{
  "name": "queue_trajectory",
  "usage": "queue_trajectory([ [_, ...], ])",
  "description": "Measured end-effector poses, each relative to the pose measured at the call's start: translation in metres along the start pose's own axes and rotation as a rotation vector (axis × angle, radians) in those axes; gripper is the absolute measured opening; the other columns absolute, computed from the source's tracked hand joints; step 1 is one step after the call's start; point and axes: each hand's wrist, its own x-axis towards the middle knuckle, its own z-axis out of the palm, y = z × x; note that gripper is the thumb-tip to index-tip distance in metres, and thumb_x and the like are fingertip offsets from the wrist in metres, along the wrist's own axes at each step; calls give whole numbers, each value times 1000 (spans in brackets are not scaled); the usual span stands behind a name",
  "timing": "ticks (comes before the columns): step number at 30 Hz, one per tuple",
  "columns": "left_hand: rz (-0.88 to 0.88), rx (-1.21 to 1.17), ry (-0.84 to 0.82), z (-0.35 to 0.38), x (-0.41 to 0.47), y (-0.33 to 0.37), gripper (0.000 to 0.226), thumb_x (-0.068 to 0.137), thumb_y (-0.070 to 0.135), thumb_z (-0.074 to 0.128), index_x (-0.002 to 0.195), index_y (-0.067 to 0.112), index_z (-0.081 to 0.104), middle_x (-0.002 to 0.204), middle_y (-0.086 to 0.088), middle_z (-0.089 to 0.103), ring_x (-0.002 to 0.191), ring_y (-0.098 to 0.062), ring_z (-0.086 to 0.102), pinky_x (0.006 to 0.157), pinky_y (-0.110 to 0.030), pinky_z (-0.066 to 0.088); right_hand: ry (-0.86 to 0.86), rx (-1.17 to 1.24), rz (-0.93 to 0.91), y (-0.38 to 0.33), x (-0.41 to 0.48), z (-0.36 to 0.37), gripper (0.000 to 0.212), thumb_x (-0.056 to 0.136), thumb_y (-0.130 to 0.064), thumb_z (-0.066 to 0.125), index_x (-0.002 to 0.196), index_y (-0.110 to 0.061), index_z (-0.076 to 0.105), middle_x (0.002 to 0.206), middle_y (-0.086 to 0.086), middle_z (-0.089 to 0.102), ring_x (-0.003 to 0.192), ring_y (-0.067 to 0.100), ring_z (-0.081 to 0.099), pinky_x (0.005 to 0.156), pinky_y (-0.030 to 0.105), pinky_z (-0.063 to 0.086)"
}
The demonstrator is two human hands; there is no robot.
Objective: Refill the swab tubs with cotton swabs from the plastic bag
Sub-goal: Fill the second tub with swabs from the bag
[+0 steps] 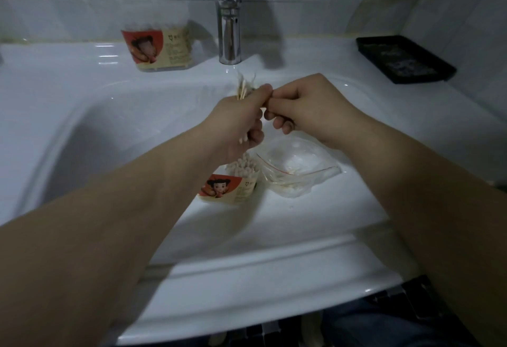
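left grip [238, 123] clamps one swab bundle [243, 86], right grip [307, 105] seemingly pinches it; two tubs [156, 49] [231, 186], one bag [297, 169].

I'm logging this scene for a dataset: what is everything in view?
sink: one, white, fills the view
faucet: one, chrome, back centre
far tub: one, red-and-cream label, back left
near tub: one, same label, holds swabs, below the left hand
plastic bag: one, clear, red strip, right of near tub
tray: one, black, back right
cotton swabs: bunch, pale, in left hand
left hand: grips the cotton swabs
right hand: fingers curled, tips at left hand; hold unclear
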Motion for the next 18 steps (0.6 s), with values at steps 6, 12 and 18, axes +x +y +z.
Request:
queue_trajectory([
  [6, -44, -228, 108, -4, 5, 1, 27, 107, 30, 49, 87, 14, 58, 63, 1, 53, 51, -9, 48, 47, -20, 42, -54, 54, 53, -1, 3, 3, 30, 101, -3, 51, 111, -19, 74, 89, 11, 76, 67, 18, 67, 59, 27, 52],
  [12, -18, -241, 146, -6, 6, 1, 19, 103, 14, 48, 86, 13, 57, 51, 1, 45, 45, -12, 46, 57, -26, 49, -11, 125, 71, -3, 4, -4, 53, 89, 17, 41, 125, -16, 64, 116, 10, 71, 77, 22, 76, 63, 29, 51],
  [18, -21, 14, -23, -4, 1, 2, 21, 98, 34, 64, 100, 13, 68, 60, 4, 44, 45, -9, 34, 46, -20, 36, -56, 168, 15, -6, 1, -4, 96, 82, 24, 58, 154, -35, 36, 155, 2, 37, 93, 27, 76, 70, 33, 55],
])
